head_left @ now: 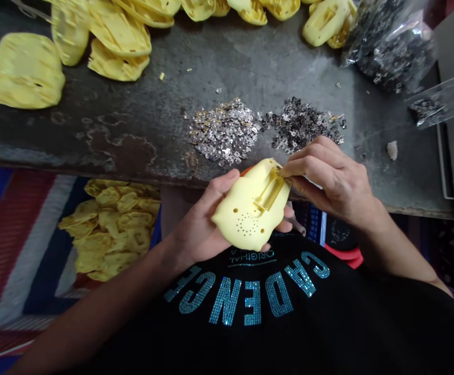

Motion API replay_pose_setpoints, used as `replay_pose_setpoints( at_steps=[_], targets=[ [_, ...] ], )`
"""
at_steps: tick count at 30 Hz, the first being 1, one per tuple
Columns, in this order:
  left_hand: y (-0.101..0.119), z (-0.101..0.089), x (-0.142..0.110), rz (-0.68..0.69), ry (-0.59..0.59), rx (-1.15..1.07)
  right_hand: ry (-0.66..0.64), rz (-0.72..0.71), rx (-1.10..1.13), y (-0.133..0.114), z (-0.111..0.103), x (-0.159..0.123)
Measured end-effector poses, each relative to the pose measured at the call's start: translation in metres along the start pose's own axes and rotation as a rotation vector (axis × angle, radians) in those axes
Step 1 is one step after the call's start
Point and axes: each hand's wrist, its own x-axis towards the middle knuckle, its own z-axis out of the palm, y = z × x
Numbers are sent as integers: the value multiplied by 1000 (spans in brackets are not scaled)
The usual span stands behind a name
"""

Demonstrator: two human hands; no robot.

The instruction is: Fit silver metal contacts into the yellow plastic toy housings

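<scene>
A yellow plastic shell [238, 203] with a speaker-hole pattern and a battery slot lies in my left hand [207, 224], its thumb along the upper edge and fingers underneath. My right hand [328, 177] has its thumb and fingertips pinched at the slot's upper end. Whatever sits between those fingertips is too small and covered to make out. Just beyond the shell on the bench are a pile of silvery metal contacts [227, 130] and a pile of darker metal contacts [301, 122], the darker one right behind my right hand.
Stacked yellow shells [120, 31] line the far side of the dark metal bench [164, 120]. Clear bags of metal parts [396, 52] stand at the back right. More yellow shells [110, 224] fill a container below the bench on the left. A small white lump [392, 150] lies at right.
</scene>
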Motion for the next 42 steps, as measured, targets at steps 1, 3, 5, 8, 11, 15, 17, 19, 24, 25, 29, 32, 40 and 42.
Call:
replay_pose_setpoints(
  at_steps=[1,3,5,8,11,15,17,19,24,25,29,32,40,42],
  targets=[
    [0,0,0,-6,-5,-6,-3,14,9,0,-1,0],
    [0,-2,-1,-15,-18,-15,-12,28,21,-1,-2,0],
    [0,-3,-1,-21,-31,-20,-25,23,18,-1,-2,0],
    [-1,-4,0,-26,-32,-29,-32,23,29,-1,-2,-1],
    [0,-2,0,-23,-18,-19,-8,69,88,-1,-2,-2],
    [0,-1,-1,-2,9,3,44,150,163,-2,-1,-6],
    [0,-1,-1,1,8,-3,72,150,149,-3,1,-8],
    [-1,-1,-1,-3,2,-19,97,128,123,-4,4,-8],
    [-2,0,0,0,-15,-55,123,71,106,-6,7,-7],
    [-2,0,0,5,-17,-58,124,70,108,-6,7,-7],
    [-2,0,-1,17,-25,-61,142,104,116,-8,7,-10],
    [-3,-2,-1,29,-33,-62,191,102,100,-11,12,-12],
    [-3,-1,-4,49,-16,-40,298,111,87,-15,21,-15],
    [-4,0,-6,54,6,-15,278,185,191,-12,17,-12]
  ],
)
